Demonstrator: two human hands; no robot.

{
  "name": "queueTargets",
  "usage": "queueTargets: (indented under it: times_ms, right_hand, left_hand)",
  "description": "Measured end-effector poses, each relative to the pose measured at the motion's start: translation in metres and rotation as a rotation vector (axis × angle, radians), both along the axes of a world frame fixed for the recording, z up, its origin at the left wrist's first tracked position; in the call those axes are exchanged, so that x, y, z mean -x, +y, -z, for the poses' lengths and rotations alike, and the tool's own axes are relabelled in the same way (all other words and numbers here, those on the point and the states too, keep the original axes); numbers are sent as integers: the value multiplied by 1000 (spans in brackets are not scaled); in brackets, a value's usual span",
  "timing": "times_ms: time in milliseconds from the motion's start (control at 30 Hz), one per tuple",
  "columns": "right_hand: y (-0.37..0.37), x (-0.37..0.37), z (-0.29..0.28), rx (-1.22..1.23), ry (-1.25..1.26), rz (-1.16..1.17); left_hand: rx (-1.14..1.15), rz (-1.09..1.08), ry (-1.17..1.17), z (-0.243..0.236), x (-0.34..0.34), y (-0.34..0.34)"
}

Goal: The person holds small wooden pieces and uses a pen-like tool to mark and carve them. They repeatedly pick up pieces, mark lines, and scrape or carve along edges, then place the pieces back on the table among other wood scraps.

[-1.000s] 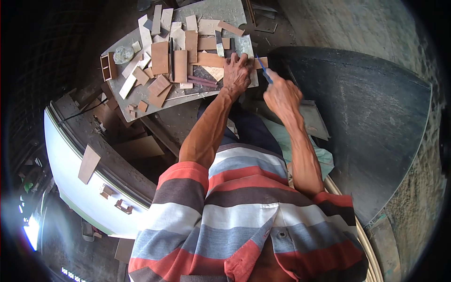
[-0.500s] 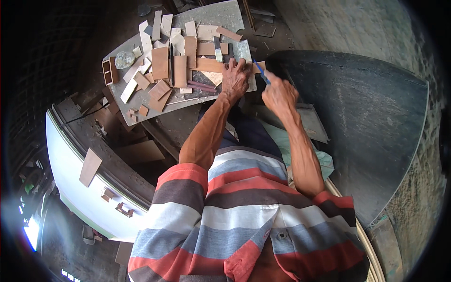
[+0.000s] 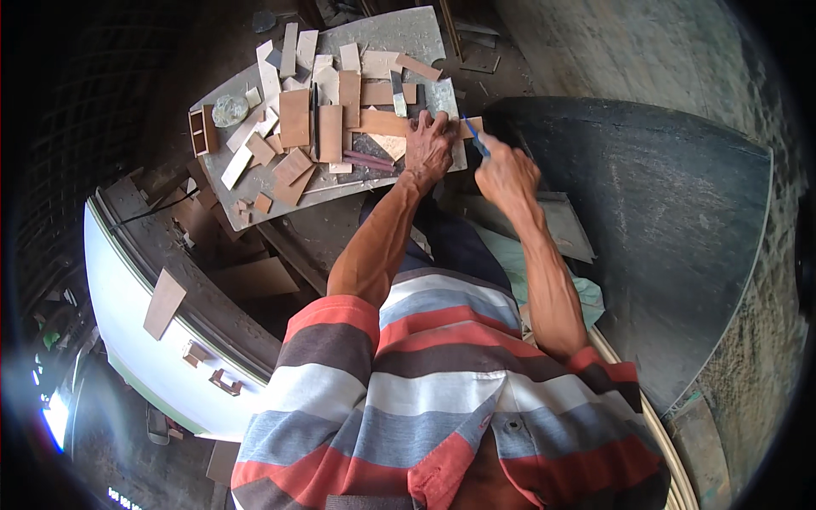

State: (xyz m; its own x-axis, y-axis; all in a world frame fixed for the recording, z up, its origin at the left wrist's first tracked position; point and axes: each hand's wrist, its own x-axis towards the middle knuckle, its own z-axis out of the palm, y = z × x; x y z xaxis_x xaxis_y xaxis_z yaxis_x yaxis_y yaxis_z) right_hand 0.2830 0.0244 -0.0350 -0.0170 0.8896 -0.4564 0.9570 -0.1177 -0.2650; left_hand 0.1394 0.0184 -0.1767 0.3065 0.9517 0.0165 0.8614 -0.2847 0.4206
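Observation:
My left hand (image 3: 429, 149) presses down on a long, thin brown wooden strip (image 3: 382, 123) at the table's right edge, fingers bent over it. The strip's right end juts past the edge. In my right hand (image 3: 507, 176), just right of that end, is a slim blue tool (image 3: 478, 140), its tip reaching up at the strip; whether it is a blade or a saw I cannot make out. A flat scraper-like piece (image 3: 397, 95) with a dark upper end lies just beyond my left hand. Nearer, two dark reddish sticks (image 3: 370, 160) lie beside my left wrist.
Many thin wood offcuts (image 3: 295, 119) cover the grey tabletop (image 3: 399, 30). At its left stand a small wooden box (image 3: 202, 130) and a clear round container (image 3: 229, 110). A large dark curved panel (image 3: 646, 187) leans to the right; a white curved panel (image 3: 136, 297) lies at lower left.
The whole view has shifted slightly, so the table sits a little lower and to the right. My left hand stays on the strip; the blue tool is still at the strip's end.

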Motion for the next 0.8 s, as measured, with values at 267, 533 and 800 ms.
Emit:
queueTargets:
  times_ms: [267, 533, 800]
  right_hand:
    - [-8, 0, -14, 31, -31, 0]
    - [-23, -5, -9, 9, 0, 9]
    - [-27, -4, -8, 17, 16, 43]
  left_hand:
    - [42, 29, -11, -6, -2, -1]
    - [37, 28, 19, -3, 1, -1]
    - [-7, 13, -11, 1, -1, -7]
